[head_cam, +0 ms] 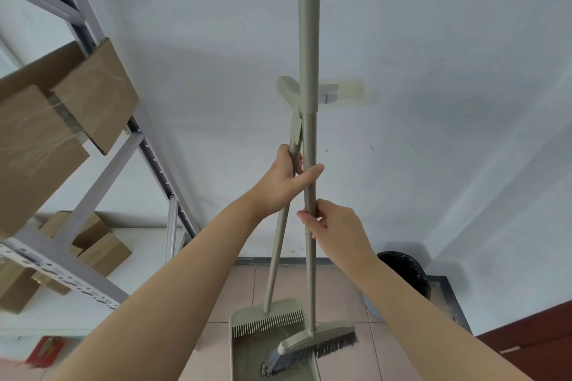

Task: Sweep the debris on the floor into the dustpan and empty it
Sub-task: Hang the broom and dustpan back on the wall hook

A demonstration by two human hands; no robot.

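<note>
Hands at frame centre, both clenched on handles. Left hand (286,178) wraps fingers round dustpan handle (278,257), thumb stretched across broom handle (308,40). Right hand (329,224), just below, curls round broom handle. Handles near upright, close together. Dustpan (257,346) at bottom centre over tiled floor (241,288); broom head (318,339) bristles overlap its tray. Black bin (405,272) lower right; metal shelving (102,186) with cardboard boxes (96,93) at left.
</note>
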